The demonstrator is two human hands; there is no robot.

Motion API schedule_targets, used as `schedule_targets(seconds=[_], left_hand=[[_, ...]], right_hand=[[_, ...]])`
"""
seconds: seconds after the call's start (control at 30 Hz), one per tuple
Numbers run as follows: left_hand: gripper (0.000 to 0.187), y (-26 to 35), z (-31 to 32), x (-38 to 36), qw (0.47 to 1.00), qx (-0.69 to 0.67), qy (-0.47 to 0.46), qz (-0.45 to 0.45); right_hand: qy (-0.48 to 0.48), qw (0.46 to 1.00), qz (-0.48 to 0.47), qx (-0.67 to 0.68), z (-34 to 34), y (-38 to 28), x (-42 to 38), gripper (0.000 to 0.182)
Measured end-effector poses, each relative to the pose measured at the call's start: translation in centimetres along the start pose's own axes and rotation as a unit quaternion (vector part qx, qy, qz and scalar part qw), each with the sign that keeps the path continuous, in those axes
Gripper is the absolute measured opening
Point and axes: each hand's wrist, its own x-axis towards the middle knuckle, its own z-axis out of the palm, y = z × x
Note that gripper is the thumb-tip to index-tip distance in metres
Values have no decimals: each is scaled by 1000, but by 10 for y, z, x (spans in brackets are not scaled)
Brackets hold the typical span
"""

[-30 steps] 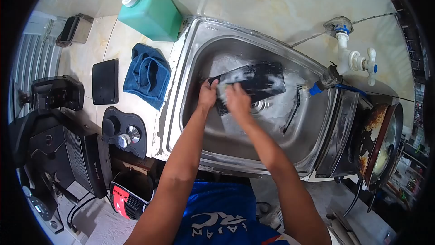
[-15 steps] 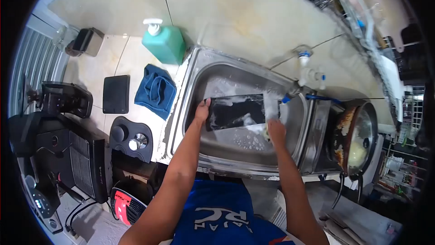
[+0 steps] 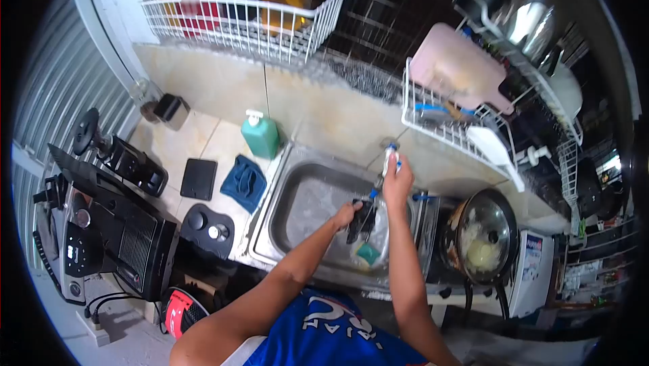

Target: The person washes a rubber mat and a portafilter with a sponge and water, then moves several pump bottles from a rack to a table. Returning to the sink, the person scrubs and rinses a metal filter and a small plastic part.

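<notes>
My left hand (image 3: 346, 214) grips the edge of a flat black rectangular tray (image 3: 361, 222), which is tilted beneath the tap over the right part of the steel sink (image 3: 280, 193). Soap suds showed on the tray's face a moment ago; its surface is now seen at a steep angle. My right hand (image 3: 399, 176) is closed around the white tap (image 3: 390, 156) on the wall, its fingers partly covering the handle. A green and yellow sponge (image 3: 368, 253) lies in the sink below the tray.
A green soap pump bottle (image 3: 261, 137), a blue cloth (image 3: 243, 184) and a black flat pad (image 3: 199, 178) stand left of the sink. An espresso machine (image 3: 108, 247) is farther left. To the right sits a lidded pan (image 3: 481, 237); a dish rack (image 3: 466, 137) hangs above.
My right hand has left the sponge and risen to the tap. My left hand has carried the tray rightward under the tap and tipped it. The view has tilted upward.
</notes>
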Motion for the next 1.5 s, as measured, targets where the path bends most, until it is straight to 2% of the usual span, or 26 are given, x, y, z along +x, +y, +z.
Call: schedule_targets(seconds=[0.03, 0.13, 0.2, 0.3, 0.37, 0.43, 0.47, 0.5, 0.6, 0.7, 0.73, 0.8, 0.83, 0.87, 0.93, 1.0, 1.03, 1.07, 1.1, 1.13, 1.17, 1.23, 1.27, 1.33, 1.47, 1.5], left_hand=[[36, -18, 0, 24, 999, -38, -26, 5], [36, 1, 11, 16, 999, -23, -32, 29], [33, -1, 13, 25, 999, -23, -35, 5], [32, -16, 13, 51, 999, 42, -7, -6], [36, -13, 19, 50, 1000, -17, 4, 1], [44, 3, 20, 47, 984, 171, 53, -11], [53, 9, 25, 38, 967, 234, 88, 50], [53, -3, 25, 48, 965, 240, 90, 50], [58, -23, 24, 70, 961, 260, 81, 38], [60, 12, 29, 33, 945, 319, 74, 23], [59, 16, 32, 26, 971, 230, 71, 13], [58, 18, 35, 8, 997, 48, 61, -9], [47, 24, 31, -1, 997, 47, 37, -54], [45, 28, 34, -16, 999, -1, 32, -17], [44, 30, 30, -28, 999, -41, 24, 13], [45, 24, 18, -29, 989, -130, -61, 35], [49, 47, 22, -46, 985, -164, -32, -31], [53, 54, 18, -51, 994, -104, -23, -28], [55, 39, 4, -39, 988, -127, -84, -1], [56, 55, 3, -48, 984, -142, -103, -22], [56, 68, 4, -54, 991, -118, -63, -10], [58, 89, -11, -63, 983, -166, -75, -19], [59, 105, -16, -74, 985, -165, -41, -28], [60, 120, -32, -89, 982, -181, -34, -31], [59, 131, -65, -104, 976, -215, -29, -34], [59, 129, -75, -108, 976, -213, -26, -34]], right_hand=[[7, 1000, -16, 9, -2, -1, 4, 27], [-26, 996, -81, -16, -9, 11, 6, 27], [-72, 987, -144, -11, -13, 22, 13, 24], [-82, 983, -163, -11, -18, 21, 16, 22], [-83, 982, -167, -20, -20, 22, 14, 21], [-73, 982, -172, -5, -18, 24, 16, 20], [-72, 981, -180, 10, -20, 20, 16, 19], [-68, 982, -178, 15, -20, 20, 16, 19], [-120, 984, -127, 17, -23, 31, 7, 26], [-15, 958, 59, 280, 2, 77, -41, 38], [18, 924, 119, 362, 14, 95, -58, 42], [-18, 962, 136, 237, 50, 132, -107, 40], [-64, 967, 134, 207, 71, 149, -125, 45], [-53, 977, 111, 175, 99, 171, -135, 47], [-40, 984, 96, 144, 107, 165, -132, 49], [-157, 970, 147, 111, 69, 118, -107, 49], [-141, 970, 155, 120, 94, 157, -105, 47], [-221, 937, 257, 80, 67, 135, -85, 47], [-185, 948, 214, 147, 88, 176, -86, 52], [-184, 928, 258, 196, 109, 213, -88, 55], [-182, 904, 297, 246, 120, 235, -89, 57], [-199, 840, 357, 356, 104, 202, -100, 59], [-198, 838, 364, 355, 107, 203, -109, 59], [-259, 684, 473, 492, 118, 208, -133, 58], [-256, 672, 509, 472, 111, 188, -125, 56], [-316, 691, 497, 420, 117, 191, -126, 60]])
